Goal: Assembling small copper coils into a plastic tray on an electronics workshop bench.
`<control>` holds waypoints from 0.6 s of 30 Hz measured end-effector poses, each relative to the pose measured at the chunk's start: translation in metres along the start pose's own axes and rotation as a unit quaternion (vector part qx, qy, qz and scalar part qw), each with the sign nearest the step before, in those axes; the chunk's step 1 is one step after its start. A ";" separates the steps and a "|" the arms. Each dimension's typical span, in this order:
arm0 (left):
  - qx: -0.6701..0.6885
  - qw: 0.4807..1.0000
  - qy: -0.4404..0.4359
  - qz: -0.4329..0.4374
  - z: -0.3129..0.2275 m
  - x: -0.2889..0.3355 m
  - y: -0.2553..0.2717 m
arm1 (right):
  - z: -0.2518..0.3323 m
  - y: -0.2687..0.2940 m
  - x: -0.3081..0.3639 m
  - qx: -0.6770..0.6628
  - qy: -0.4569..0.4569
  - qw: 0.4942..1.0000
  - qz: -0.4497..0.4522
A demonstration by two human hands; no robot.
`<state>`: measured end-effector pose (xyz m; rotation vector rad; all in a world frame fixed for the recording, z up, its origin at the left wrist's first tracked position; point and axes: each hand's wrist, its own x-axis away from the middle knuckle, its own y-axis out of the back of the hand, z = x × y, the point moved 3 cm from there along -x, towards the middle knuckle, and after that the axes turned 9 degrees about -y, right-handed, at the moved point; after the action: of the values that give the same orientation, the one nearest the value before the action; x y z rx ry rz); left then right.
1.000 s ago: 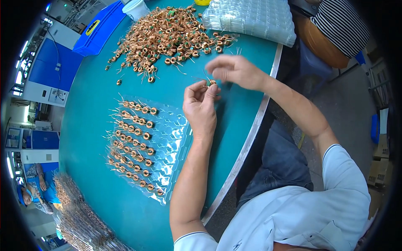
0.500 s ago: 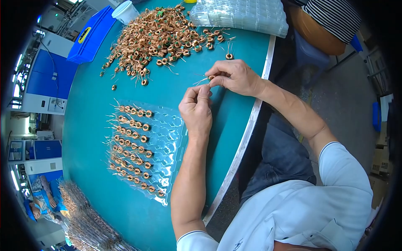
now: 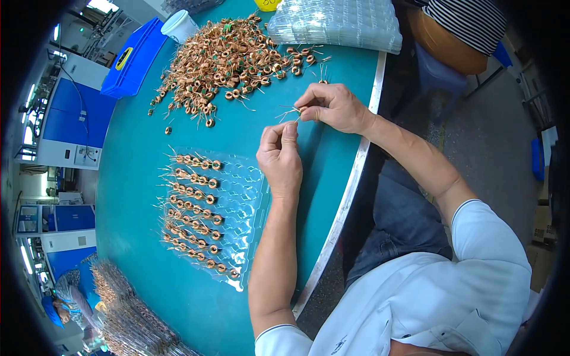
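Between the thumb and forefinger of my right hand (image 3: 335, 108) is a copper-wound ring coil (image 3: 302, 110), its thin wire leads fanning out to the left. My left hand (image 3: 280, 157) is just below it, thumb and fingers pinched together at a lead that runs down from the coil. Left of my left forearm lies a clear plastic tray (image 3: 240, 204) with moulded pockets. Rows of similar coils (image 3: 198, 194) fill its left part, leads pointing left. Beyond my hands a large heap of loose coils (image 3: 219, 65) spreads over the green table (image 3: 133, 196).
A single coil (image 3: 322, 82) lies just past my right hand. Stacked clear trays (image 3: 335, 26) stand at the far right, a white bucket (image 3: 179, 26) and blue bin (image 3: 132, 59) at the far left. More filled trays (image 3: 133, 314) are piled at the lower left. Another person (image 3: 466, 26) sits at the upper right.
The view has shifted slightly, so the table and its contents appear moved a little. Both hands keep their pinch on the coil and lead with little visible movement.
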<state>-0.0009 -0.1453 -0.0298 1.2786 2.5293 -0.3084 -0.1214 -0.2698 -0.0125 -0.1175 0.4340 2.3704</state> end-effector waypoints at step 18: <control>-0.111 0.983 -0.142 -0.043 -0.009 0.001 0.003 | 0.017 -0.010 0.010 0.145 0.118 0.981 -0.061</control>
<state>-0.0010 -0.1399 -0.0219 0.9684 2.3042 -0.2042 -0.1211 -0.2508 -0.0013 -0.2842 0.8554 2.1554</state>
